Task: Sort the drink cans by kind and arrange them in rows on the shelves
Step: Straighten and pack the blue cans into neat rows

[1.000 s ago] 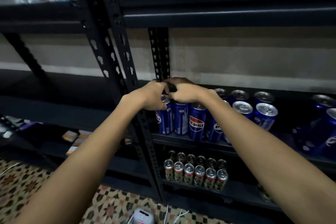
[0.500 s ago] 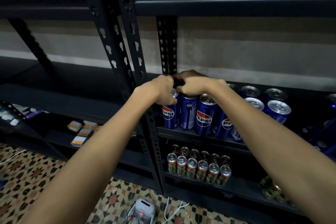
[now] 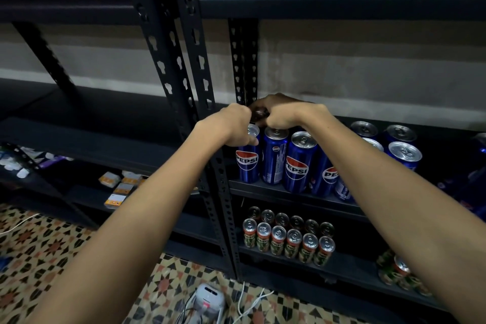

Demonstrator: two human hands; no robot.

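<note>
Reaching in from six o'clock, both arms meet over the front-left corner of the middle shelf (image 3: pixel 289 192). The left hand (image 3: pixel 231 126) is curled down over the rim of the leftmost Pepsi can (image 3: pixel 248 163), which stands upright right against the slotted upright post (image 3: pixel 218 171) — barely any room at nine o'clock there. The right hand (image 3: pixel 286 116) is bunched, fingers bent, on the top of the second Pepsi can (image 3: pixel 274 158) just beside it; whether it truly grips the lid I cannot tell. The blue row runs on toward three o'clock, cans touching, standing close to the shelf's front lip. Behind, at twelve o'clock, bare wall shows above the tops, with plenty of headroom under the upper shelf (image 3: pixel 342 2). Down at five o'clock, two neat rows of red-and-green cans (image 3: pixel 289 239) fill the lower shelf's left end.
</note>
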